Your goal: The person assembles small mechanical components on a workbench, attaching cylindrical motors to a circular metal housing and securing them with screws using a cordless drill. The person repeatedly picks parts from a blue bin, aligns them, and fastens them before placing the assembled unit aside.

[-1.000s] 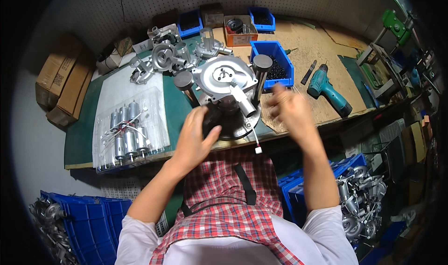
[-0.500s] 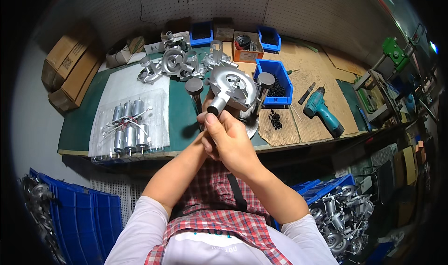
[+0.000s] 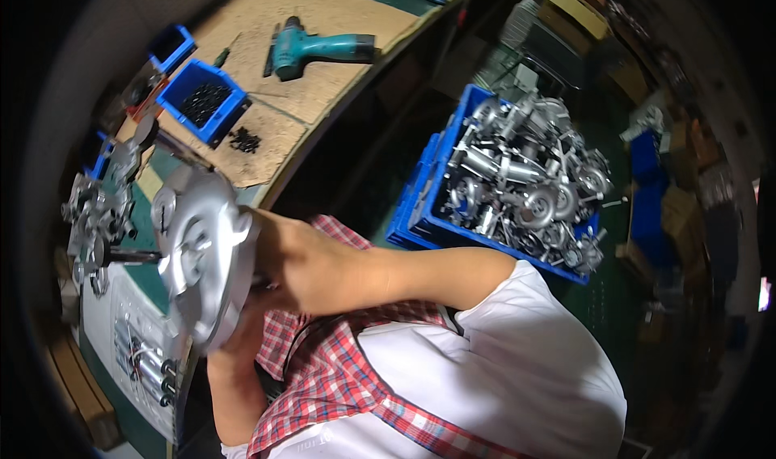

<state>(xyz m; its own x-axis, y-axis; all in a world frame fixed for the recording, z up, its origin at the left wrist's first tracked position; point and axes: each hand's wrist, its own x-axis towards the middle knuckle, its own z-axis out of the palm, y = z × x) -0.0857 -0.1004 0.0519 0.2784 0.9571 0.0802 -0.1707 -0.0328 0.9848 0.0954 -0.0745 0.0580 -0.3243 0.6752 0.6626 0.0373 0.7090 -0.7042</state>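
Our left hand [image 3: 242, 329] and right hand [image 3: 303, 266], fingers too hidden to judge, hold one blower housing [image 3: 208, 249], with castings [image 3: 90, 210] left at nine o'clock.

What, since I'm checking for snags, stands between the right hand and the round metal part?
Nothing visible does: the right hand is right up against the round metal part. Its fingertips are hidden, so their exact contact can't be seen.

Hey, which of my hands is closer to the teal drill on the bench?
Your right hand. It's beside the metal housing, below the drill in this view. Your left hand is lower and farther away, partly hidden by the housing.
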